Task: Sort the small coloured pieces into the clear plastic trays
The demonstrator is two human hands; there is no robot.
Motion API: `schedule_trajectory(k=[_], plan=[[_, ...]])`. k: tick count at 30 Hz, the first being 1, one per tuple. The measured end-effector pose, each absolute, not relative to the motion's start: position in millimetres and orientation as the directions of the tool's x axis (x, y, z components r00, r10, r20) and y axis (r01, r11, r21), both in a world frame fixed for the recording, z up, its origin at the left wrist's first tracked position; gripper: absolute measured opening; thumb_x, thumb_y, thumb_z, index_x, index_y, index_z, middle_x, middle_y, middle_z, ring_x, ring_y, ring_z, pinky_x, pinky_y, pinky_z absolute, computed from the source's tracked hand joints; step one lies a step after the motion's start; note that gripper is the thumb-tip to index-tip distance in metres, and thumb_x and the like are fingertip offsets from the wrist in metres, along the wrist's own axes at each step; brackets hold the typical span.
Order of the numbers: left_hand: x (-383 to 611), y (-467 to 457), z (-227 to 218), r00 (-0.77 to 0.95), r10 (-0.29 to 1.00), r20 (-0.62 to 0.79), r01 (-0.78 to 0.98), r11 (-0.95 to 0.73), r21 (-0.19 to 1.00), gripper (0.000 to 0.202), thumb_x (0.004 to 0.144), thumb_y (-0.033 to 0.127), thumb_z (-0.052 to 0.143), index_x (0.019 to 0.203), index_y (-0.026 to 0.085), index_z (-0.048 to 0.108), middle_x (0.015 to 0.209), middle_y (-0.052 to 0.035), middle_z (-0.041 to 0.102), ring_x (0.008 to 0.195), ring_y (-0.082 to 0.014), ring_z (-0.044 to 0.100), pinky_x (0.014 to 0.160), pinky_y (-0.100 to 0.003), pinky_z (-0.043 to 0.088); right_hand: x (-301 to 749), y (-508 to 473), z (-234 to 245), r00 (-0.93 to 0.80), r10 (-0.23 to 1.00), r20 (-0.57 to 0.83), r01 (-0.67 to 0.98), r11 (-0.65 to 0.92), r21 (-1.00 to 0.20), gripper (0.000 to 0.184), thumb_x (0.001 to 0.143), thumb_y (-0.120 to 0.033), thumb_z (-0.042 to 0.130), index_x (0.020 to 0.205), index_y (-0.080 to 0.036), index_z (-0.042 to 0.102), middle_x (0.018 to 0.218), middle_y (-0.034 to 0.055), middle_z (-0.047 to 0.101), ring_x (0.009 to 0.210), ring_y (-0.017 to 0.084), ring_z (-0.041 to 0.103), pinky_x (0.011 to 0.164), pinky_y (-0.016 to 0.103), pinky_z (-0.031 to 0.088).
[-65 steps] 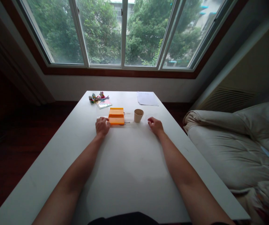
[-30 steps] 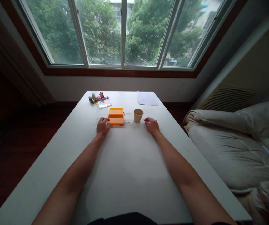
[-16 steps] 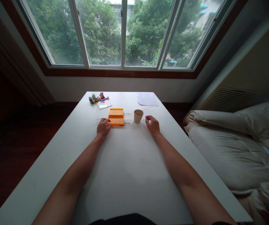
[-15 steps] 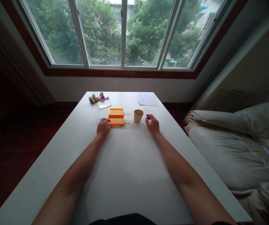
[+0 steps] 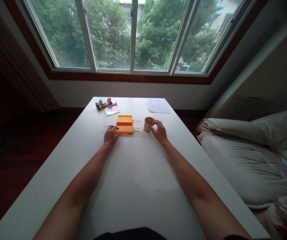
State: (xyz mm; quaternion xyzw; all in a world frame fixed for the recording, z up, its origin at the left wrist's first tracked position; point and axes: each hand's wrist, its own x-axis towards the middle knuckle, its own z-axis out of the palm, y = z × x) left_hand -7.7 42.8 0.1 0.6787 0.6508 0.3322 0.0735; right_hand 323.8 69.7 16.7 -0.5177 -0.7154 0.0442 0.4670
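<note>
An orange open case, ridged across its middle, lies flat on the white table. At its near left corner is my left hand, fingers bent and closed on the edge. To the right of the case stands a light brown paper cup, upright or slightly tilted. My right hand pinches the cup's right side near the rim between thumb and forefinger; the other fingers curl behind. The cup's inside cannot be made out. A thin metal-looking piece sticks out at the case's right edge.
Small colourful figurines and a pale card packet lie at the table's back left. White paper sheets lie at the back right. A clear sheet seems to extend under the case. A cushioned sofa stands right of the table.
My right hand has moved left to the paper cup and closed its thumb and forefinger on it. The left hand stays at the orange case. The view has shifted slightly.
</note>
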Motion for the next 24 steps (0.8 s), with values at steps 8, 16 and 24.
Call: schedule_trajectory(k=[8, 16, 24], plan=[[-7, 40, 6, -0.080, 0.901, 0.426, 0.830, -0.176, 0.528, 0.019, 0.090, 0.026, 0.054, 0.103, 0.022, 0.068, 0.114, -0.0071, 0.059, 0.085, -0.0179, 0.062, 0.077, -0.030, 0.048, 313, 58, 36, 0.074, 0.665, 0.743, 0.597, 0.567, -0.567, 0.016, 0.087, -0.036, 0.060, 0.094, -0.024, 0.052, 0.119, 0.0093, 0.061, 0.113, 0.027, 0.058, 0.094, 0.045, 0.049], [0, 36, 9, 0.038, 0.924, 0.382, 0.816, -0.249, 0.521, 0.014, 0.088, 0.024, 0.055, 0.092, 0.022, 0.069, 0.093, -0.0053, 0.066, 0.082, -0.0196, 0.059, 0.074, -0.030, 0.043, 266, 28, 39, -0.103, 0.709, 0.698, 0.389, 0.675, -0.628, 0.029, 0.081, -0.036, 0.069, 0.094, -0.023, 0.046, 0.114, 0.0085, 0.058, 0.100, 0.023, 0.059, 0.084, 0.039, 0.052], [-1, 38, 5, 0.105, 0.926, 0.363, 0.801, -0.295, 0.521, 0.014, 0.089, 0.027, 0.056, 0.090, 0.022, 0.070, 0.095, -0.0056, 0.066, 0.080, -0.0191, 0.059, 0.071, -0.031, 0.042, 240, 9, 21, -0.298, 0.739, 0.605, 0.285, 0.673, -0.682, 0.056, 0.076, -0.037, 0.076, 0.123, -0.024, 0.050, 0.123, 0.0097, 0.057, 0.102, 0.023, 0.060, 0.086, 0.039, 0.053]])
